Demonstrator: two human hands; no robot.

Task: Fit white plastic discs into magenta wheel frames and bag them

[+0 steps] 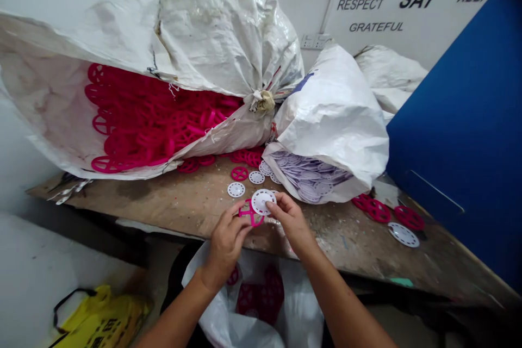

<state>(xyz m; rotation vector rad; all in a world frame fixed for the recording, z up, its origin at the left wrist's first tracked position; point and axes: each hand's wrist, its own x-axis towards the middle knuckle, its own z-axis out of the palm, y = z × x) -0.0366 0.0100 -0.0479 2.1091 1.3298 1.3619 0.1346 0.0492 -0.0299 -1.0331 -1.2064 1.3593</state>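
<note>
My left hand [227, 236] grips a pink spoked plastic wheel [256, 222] by its left edge, above the front of the table. Between the thumb and fingers of my right hand [290, 217] is a white slotted plastic disc [262, 199]. The disc overlaps the upper right of the wheel; I cannot tell whether the two touch. Just behind them, a loose white disc [236, 190] and a small pink wheel [239, 173] lie on the table. Below my hands, an open white sack [304, 296] holds pink wheels and a few white pieces.
A large white sack [228, 27] spills pink wheels [159, 114] at the left. Beside it, another sack [332, 103] is full of white discs [305, 174]. More pieces lie on the wooden table [179, 196] at right, near a blue panel [457, 147]. A yellow bag [108, 315] sits lower left.
</note>
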